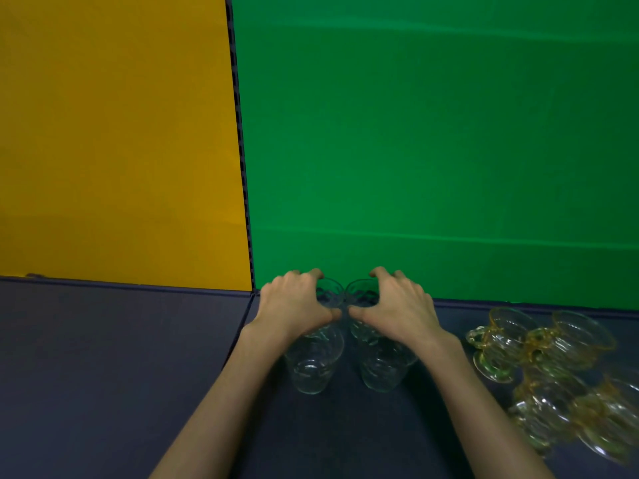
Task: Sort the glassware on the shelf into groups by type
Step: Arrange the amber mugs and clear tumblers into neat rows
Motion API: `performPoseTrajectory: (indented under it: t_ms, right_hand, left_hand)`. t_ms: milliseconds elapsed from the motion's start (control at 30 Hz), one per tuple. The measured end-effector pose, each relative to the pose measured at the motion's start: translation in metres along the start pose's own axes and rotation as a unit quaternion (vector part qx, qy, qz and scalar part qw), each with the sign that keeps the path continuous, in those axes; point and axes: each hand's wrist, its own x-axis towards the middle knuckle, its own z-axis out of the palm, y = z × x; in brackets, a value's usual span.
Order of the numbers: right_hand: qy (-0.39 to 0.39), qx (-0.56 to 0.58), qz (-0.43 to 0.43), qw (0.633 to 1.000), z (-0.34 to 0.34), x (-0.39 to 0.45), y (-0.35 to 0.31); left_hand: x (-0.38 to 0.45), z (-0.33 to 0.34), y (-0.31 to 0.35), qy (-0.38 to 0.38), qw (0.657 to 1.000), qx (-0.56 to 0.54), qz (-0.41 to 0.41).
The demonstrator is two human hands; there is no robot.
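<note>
Far left, a yellow panel (114, 140) stands behind the shelf (103, 375), whose dark blue surface runs the full width below it; a dark seam (242, 167) divides that panel from the green panel (432, 133) to its right. Just right of the seam, near the shelf's back edge, my left hand (294, 304) curls over the rim of the left rear tumbler (328, 292), fingers hooked on the far side and thumb on the near side, gripping it. In front of it, toward the shelf's front edge, the left front tumbler (313, 364) stands upright, clear and patterned, partly under my wrist. The two rear tumblers touch or nearly touch each other (I cannot tell which through the glass). My right hand (397, 305) mirrors the left, fingers and thumb wrapped round the rim of the right rear tumbler (363, 292), my two thumbs almost meeting between the glasses. Below it the right front tumbler (383, 364) stands upright, just beside its left neighbour but apart from it. Well to the right, toward the shelf's right edge, a cluster of yellow-tinted handled cups (553, 375) is packed close together, four at least, the nearest ones blurred at the frame's edge.
</note>
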Motion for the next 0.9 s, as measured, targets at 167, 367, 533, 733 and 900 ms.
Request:
performPoseTrajectory:
  t_ms: [167,367,533,733,900]
  right_hand:
    - [0.046,0.028,-0.008,0.999,-0.007,-0.004,-0.004]
    - [0.138,0.053,-0.034,0.988,-0.039,-0.021,-0.012]
    - [0.186,0.069,-0.041,0.979,-0.063,-0.045,-0.012]
    - [0.168,0.072,-0.039,0.982,-0.063,-0.067,-0.003]
    - [0.132,0.075,-0.026,0.988,-0.044,-0.075,0.008]
  left_hand:
    - [-0.002,-0.006,-0.002,0.056,0.998,-0.016,0.005]
    - [-0.020,-0.042,0.001,0.146,0.988,-0.047,0.023]
    - [-0.044,-0.066,0.009,0.177,0.982,-0.054,0.040]
    - [-0.070,-0.064,0.013,0.169,0.983,-0.061,0.042]
    - [-0.083,-0.049,0.010,0.164,0.984,-0.054,0.035]
